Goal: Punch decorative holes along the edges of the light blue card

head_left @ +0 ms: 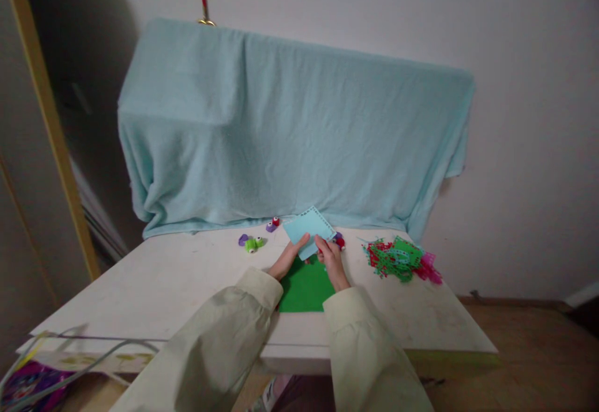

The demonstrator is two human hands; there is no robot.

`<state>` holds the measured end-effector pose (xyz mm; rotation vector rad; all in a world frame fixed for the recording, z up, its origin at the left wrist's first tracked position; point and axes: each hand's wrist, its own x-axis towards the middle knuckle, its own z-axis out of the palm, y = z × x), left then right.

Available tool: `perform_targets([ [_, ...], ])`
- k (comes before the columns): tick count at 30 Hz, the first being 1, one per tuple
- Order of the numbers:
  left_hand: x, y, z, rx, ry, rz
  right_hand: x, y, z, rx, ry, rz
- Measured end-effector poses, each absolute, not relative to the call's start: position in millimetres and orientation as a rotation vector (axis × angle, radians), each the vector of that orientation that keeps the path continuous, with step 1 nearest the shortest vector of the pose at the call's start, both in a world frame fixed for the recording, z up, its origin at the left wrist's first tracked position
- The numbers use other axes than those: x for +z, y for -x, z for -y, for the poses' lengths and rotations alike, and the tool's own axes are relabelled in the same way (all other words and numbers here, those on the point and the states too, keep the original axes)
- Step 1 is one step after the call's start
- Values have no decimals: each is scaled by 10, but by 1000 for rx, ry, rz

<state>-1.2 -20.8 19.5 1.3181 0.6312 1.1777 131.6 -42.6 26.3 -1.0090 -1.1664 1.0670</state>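
Yellow wood trim (51,112) slants down the left side of the frame, above a pale grey cable (100,359) at lower left. Right of it spreads a white tabletop (187,290), backed by a draped light-blue cloth (327,131). Left of centre on the tabletop sit a green piece with round white eyes (253,245) and, higher, a smaller red-and-purple piece (272,224). At centre, the left hand (285,261) clamps a light-blue square sheet with punched edges (306,228) under its thumb, above a flat green sheet (306,290). The right hand (331,259) has its fingers drawn together at the square's lower-right edge; I cannot tell exactly what they grip. Farther right lies a tangled heap of red, green and pink punched scraps (397,259).
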Motion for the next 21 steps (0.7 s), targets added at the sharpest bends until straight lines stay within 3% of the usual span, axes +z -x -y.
perform_targets([
  [5,251,59,191,1273,-1311,-715,290,-1283,434,1199,948,1112],
  [21,294,40,236,1349,-1366,-846,281,-1312,413,1022,1033,1161],
])
